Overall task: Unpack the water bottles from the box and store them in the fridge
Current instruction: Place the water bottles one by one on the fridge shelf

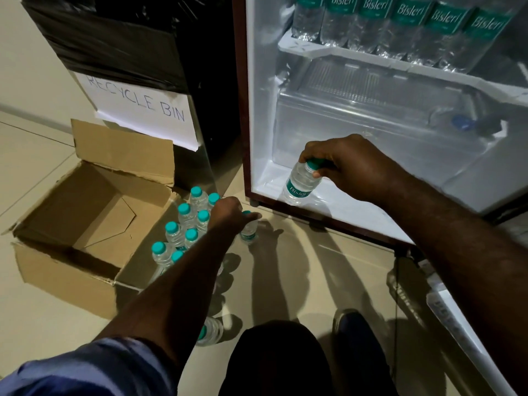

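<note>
While the right hand (347,164) pinches a bottle (301,184) by its cap at the fridge (257,110) floor, the left hand (228,214) wraps another bottle's (248,232) neck on the tiles beside the box (65,264). They're probably light, thin and squishy, so cap or neck seems the safest hold. Both arms reach forward, nearly straight.

The right hand (347,164) reaches forward with its arm stretched out from the lower right, palm down, fingers and thumb curled in a pinch (knuckles uppermost). The left hand (228,214) extends forward and down on a straight forearm, its fingers curled closed and turned away from the camera; a blue sleeve (85,370) covers the upper arm.
</note>
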{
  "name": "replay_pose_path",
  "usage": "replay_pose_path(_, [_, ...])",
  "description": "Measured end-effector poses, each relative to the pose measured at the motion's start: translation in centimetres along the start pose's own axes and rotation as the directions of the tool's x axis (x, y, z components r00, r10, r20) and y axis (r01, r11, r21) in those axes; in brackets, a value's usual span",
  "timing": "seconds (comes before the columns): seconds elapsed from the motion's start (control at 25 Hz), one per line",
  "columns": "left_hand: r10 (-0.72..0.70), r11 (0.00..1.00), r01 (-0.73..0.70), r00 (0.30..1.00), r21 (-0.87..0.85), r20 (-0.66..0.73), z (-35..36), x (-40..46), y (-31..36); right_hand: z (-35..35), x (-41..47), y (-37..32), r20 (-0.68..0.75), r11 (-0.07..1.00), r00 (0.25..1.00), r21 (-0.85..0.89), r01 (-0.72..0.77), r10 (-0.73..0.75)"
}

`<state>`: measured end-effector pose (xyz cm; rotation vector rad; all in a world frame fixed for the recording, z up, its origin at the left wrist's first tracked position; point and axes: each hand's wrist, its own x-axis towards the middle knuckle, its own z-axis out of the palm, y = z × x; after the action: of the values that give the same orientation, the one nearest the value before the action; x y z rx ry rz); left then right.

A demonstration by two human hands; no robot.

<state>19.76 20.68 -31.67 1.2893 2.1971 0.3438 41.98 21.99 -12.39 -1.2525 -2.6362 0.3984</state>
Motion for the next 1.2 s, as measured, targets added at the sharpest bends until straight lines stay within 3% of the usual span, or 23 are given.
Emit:
replay_pose_path(0.12, [0.137,0.973,-0.188,0.936,-0.133,-0.323,-3.2,-1.3,1.9,-1.0,0.0,-0.6,-0.029,1.000,1.000,-0.016,0.003,-0.003])
replay_pose_path(0.24, [0.270,0.857,-0.483,0.716,-0.178,-0.644,-9.0,-1.7,5.0,-3.0,0.2,-1.3,-0.076,0.998,0.996,-0.060,0.033,-0.037])
replay_pose_path(0.36, [0.293,0.731,-0.643,0.596,-0.226,-0.748,-15.0,-1.8,9.0,-7.1,0.7,-2.4,-0.204,0.997,0.976,-0.050,0.065,-0.074])
replay_pose_path(0.48, [0.317,0.651,-0.718,0.552,-0.246,-0.771,-19.7,-2.0,12.9,-11.9,0.7,-3.4,-0.446,0.994,0.889,-0.031,0.104,-0.107])
replay_pose_path(0.56, [0.363,0.638,-0.742,0.525,-0.206,-0.770,-22.2,-1.5,15.1,-14.7,0.6,-3.9,-0.629,0.992,0.769,-0.037,0.119,-0.116])
replay_pose_path(0.64, [0.410,0.611,-0.755,0.558,-0.237,-0.721,-23.9,-0.9,16.9,-17.1,0.5,-4.1,-0.758,0.987,0.633,-0.109,0.120,-0.161])
replay_pose_path(0.72, [0.435,0.610,-0.740,0.611,-0.283,-0.661,-24.4,-0.4,18.2,-19.2,0.9,-4.1,-0.832,0.975,0.510,-0.204,0.086,-0.219])
replay_pose_path(0.84, [0.391,0.678,-0.696,0.615,-0.238,-0.685,-23.9,0.5,19.0,-21.2,2.8,-3.4,-0.868,0.944,0.389,-0.330,0.011,-0.308])
replay_pose_path(1.0, [0.378,0.684,-0.700,0.582,-0.206,-0.720,-23.8,1.5,18.7,-21.5,8.2,-0.6,-0.875,0.944,0.406,-0.320,-0.076,-0.264])
replay_pose_path(1.2, [0.399,0.657,-0.727,0.558,-0.197,-0.728,-23.8,1.8,18.5,-21.7,16.3,3.8,-0.804,0.978,0.585,-0.191,-0.083,-0.107])
